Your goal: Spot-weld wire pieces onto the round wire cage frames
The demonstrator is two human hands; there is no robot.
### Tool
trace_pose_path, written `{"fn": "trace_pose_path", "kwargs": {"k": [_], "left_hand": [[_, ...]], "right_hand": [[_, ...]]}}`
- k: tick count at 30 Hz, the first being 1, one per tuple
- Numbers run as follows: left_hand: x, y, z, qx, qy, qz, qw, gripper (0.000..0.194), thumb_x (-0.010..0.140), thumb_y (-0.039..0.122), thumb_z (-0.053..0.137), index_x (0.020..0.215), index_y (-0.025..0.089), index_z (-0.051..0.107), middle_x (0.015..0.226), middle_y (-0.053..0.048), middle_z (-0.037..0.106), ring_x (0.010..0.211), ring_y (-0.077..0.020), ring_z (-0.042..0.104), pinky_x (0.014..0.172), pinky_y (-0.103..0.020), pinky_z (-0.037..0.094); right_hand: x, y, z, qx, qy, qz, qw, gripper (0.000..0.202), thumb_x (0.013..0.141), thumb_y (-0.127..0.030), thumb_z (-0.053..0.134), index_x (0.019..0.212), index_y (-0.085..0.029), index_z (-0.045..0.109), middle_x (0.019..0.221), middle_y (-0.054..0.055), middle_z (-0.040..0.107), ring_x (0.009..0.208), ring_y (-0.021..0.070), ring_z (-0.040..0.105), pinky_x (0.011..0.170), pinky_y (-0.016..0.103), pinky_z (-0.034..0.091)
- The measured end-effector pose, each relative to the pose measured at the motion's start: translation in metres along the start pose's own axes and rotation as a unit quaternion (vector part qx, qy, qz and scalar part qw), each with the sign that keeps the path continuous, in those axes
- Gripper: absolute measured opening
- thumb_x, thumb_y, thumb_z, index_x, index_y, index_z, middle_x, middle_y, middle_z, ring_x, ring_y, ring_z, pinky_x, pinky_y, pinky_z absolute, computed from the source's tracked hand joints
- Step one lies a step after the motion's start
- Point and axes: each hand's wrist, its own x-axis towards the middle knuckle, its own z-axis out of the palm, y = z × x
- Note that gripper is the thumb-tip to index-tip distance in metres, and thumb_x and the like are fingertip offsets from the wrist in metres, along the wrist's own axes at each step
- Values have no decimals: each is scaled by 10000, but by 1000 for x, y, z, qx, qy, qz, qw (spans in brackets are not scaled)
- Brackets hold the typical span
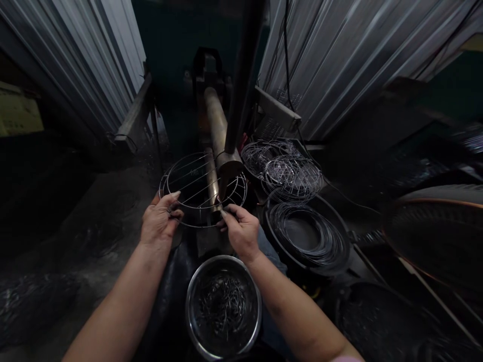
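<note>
The wire rack (195,195) is located directly beyond the steel bowl (251,301) and consists of wire rings crossed by thin bars. The left hand (160,216), beyond the bowl and to its left, is closed, thumb and curled fingers pinching the rack's edge. The right hand (241,229), just beyond the bowl's far edge, is nearly closed at the rack's near right side; whether it grips the rim or a small piece there cannot be determined. Beyond the bowl, a slim metal rod (212,181) lies beneath a thick cylinder (218,118), its near end close to the right thumb. A dark upright bar (245,75) stands farther beyond the bowl. The bowl itself contains a tangle of short wires (222,301). To the bowl's right and beyond it, a round tray (302,232) carries a wire coil (326,241); farther from the bowl on that side lies a pile of round wire pieces (292,176). Lighting is dim throughout.
</note>
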Motion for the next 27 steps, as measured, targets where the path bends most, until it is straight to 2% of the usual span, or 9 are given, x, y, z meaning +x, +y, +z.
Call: {"fn": "trace_pose_path", "kwargs": {"k": [11,15,17,20,22,23,25,27], "left_hand": [[3,-1,7,5,5,-5,1000,441,380,85,808,685,165,500,605,58,494,501,-55,445,377,-155,229],[6,-4,6,36,-8,8,999,383,422,148,810,641,163,496,588,42,484,503,-58,434,380,-165,232],[9,-6,4,46,-10,5,999,379,429,160,803,634,170,484,595,34,502,513,-73,461,391,-176,256],[11,-6,1,66,-26,15,997,386,438,174,801,677,180,497,624,33,534,524,-94,496,421,-195,304],[11,-4,0,75,-46,26,996,401,440,181,806,714,182,513,649,31,553,527,-101,507,431,-204,311],[12,-3,-1,77,-54,28,995,409,441,187,808,729,182,518,660,27,560,529,-103,512,431,-207,307],[14,-2,0,78,-56,29,995,421,445,204,811,745,181,517,673,17,569,527,-107,515,428,-210,294],[16,-1,-1,81,-50,26,995,433,447,222,813,753,183,509,673,14,569,523,-112,518,425,-211,287]], "right_hand": [[8,-4,3,9,8,9,1000,179,719,-340,654,747,-165,676,573,-32,620,465,116,593,424,208,465],[9,-4,2,-4,-1,12,1000,161,743,-330,643,744,-169,656,568,-36,602,484,114,598,430,206,458],[5,-2,-4,-27,-15,-26,999,154,783,-324,614,816,-182,665,652,-23,631,551,119,631,482,216,492],[-15,2,-21,-122,-34,-132,983,204,862,-305,542,978,-204,675,926,36,683,786,145,671,680,266,545],[-34,9,-34,-249,-78,-174,949,227,888,-267,498,991,-199,689,1005,67,681,885,164,654,782,290,527],[-44,14,-38,-328,-132,-163,921,229,885,-238,488,951,-192,703,960,71,687,876,171,650,793,295,516],[-62,28,-43,-477,-259,-95,835,223,851,-187,500,869,-189,722,856,69,696,826,185,653,764,292,503],[-75,47,-42,-583,-344,-33,735,240,827,-161,502,904,-189,728,886,81,707,835,204,662,735,293,495]]}}
